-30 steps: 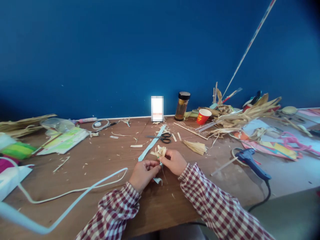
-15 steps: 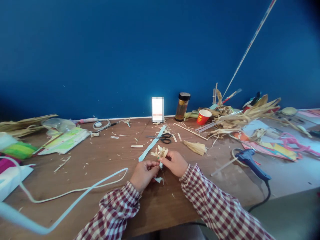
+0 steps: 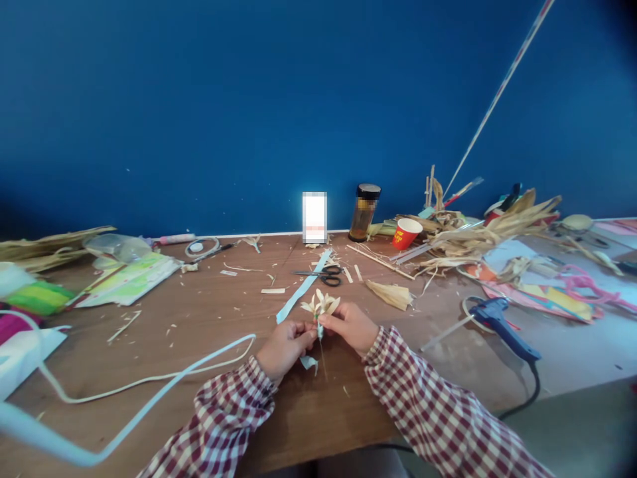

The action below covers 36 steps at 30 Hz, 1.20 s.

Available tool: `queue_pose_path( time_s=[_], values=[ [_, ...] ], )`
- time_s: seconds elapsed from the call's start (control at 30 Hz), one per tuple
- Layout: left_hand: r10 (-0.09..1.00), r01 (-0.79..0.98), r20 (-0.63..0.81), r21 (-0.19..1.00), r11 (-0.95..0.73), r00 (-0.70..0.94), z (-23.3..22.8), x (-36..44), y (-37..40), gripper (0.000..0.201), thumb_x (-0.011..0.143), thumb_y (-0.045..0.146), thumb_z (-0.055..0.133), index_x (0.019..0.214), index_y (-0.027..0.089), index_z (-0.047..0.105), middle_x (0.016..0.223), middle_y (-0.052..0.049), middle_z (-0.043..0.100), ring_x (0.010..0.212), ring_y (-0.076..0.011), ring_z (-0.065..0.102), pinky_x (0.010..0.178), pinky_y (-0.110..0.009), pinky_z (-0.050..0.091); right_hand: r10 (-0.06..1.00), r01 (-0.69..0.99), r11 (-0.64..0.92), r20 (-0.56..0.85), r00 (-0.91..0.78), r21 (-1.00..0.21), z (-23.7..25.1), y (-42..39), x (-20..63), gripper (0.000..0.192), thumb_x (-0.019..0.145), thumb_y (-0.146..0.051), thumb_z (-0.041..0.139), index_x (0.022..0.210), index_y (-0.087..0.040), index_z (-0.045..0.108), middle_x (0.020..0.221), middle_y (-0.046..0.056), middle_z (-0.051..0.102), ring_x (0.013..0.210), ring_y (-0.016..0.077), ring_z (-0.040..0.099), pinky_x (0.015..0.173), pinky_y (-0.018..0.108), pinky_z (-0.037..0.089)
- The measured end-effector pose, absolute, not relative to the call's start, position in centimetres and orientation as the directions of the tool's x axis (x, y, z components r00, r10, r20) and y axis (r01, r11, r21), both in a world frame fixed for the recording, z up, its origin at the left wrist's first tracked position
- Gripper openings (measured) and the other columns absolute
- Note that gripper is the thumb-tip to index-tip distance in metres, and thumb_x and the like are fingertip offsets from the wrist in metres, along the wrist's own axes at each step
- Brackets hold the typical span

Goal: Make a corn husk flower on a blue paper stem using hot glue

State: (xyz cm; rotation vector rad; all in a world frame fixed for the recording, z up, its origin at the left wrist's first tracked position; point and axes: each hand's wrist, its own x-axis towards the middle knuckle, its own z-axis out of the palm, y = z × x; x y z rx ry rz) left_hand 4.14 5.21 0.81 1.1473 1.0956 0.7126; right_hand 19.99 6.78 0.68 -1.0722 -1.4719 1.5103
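In front of me a small flower of pale husk petals stands upright on a thin stem. My right hand pinches it just below the petals between thumb and fingers. My left hand is closed beside the flower's base, pinching a light-blue paper strip whose loose end hangs under the fingers. Some light blue shows wrapped at the top of the stem. A longer light-blue strip lies on the table beyond, beneath black-handled scissors.
A blue glue gun with its cord lies at right. Dried corn husks, a red paper cup and a dark-lidded bottle are at the back right. A white cord loops across the left. Husk scraps litter the table.
The flower has turned slightly, its petals now spread more to the right. My right hand has shifted a little right. The loose blue end has swung left and the thin stem shows more.
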Motion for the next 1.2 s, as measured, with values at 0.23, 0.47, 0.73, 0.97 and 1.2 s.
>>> queue_pose_path(
  time_s=[0.23, 0.47, 0.73, 0.97, 1.2],
  values=[
    [0.869, 0.021, -0.312, 0.944, 0.33, 0.383, 1.1, 4.1, 5.2, 0.037, 0.054, 0.047, 0.071, 0.062, 0.013, 0.058, 0.049, 0.005, 0.047, 0.044, -0.0053, 0.035, 0.043, -0.019, 0.025, 0.918, -0.006, -0.057, -0.05, -0.394, -0.998, 0.8, 6.7, 19.9, 0.026, 0.071, -0.042, 0.061, 0.071, -0.016, 0.064, 0.058, -0.002, 0.056, 0.051, 0.0089, 0.044, 0.052, 0.023, 0.036],
    [0.899, 0.049, -0.304, 0.951, 0.305, 0.316, 0.6, 4.1, 5.3, 0.036, 0.054, 0.044, 0.072, 0.067, 0.013, 0.059, 0.051, 0.004, 0.052, 0.042, -0.0051, 0.039, 0.041, -0.019, 0.029, 0.923, 0.003, -0.075, -0.071, -0.379, -0.997, 0.4, 6.6, 20.1, 0.027, 0.071, -0.043, 0.062, 0.072, -0.016, 0.065, 0.06, -0.001, 0.06, 0.052, 0.01, 0.048, 0.054, 0.024, 0.039],
    [0.931, -0.034, -0.278, 0.955, 0.293, 0.237, 0.4, 4.7, 5.2, 0.04, 0.048, 0.036, 0.078, 0.068, 0.015, 0.05, 0.05, 0.005, 0.056, 0.041, -0.0061, 0.046, 0.04, -0.018, 0.036, 0.915, -0.026, -0.052, -0.037, -0.402, -0.998, 0.3, 6.4, 19.8, 0.029, 0.073, -0.042, 0.06, 0.081, -0.016, 0.067, 0.071, 0.002, 0.065, 0.062, 0.0141, 0.057, 0.062, 0.029, 0.044],
    [0.906, -0.115, -0.274, 0.939, 0.324, 0.322, 0.4, 4.2, 5.5, 0.045, 0.045, 0.024, 0.08, 0.082, 0.015, 0.055, 0.074, -0.003, 0.065, 0.062, -0.0149, 0.061, 0.044, -0.02, 0.042, 0.963, -0.133, -0.093, -0.055, -0.264, -0.987, 0.7, 6.6, 19.4, 0.024, 0.069, -0.041, 0.063, 0.075, -0.018, 0.064, 0.066, -0.001, 0.061, 0.056, 0.0107, 0.051, 0.054, 0.025, 0.041],
    [0.984, 0.229, 0.154, 0.965, -0.13, -0.091, 2.4, 4.2, 4.7, 0.021, 0.071, 0.029, 0.061, 0.086, 0.016, 0.067, 0.086, -0.006, 0.069, 0.069, -0.0156, 0.061, 0.064, -0.026, 0.048, 0.989, -0.107, -0.086, -0.072, -0.131, -0.99, 0.7, 7.4, 20.2, 0.019, 0.071, -0.036, 0.062, 0.077, -0.019, 0.065, 0.075, 0.002, 0.064, 0.064, 0.0138, 0.053, 0.061, 0.029, 0.043]
  ],
)
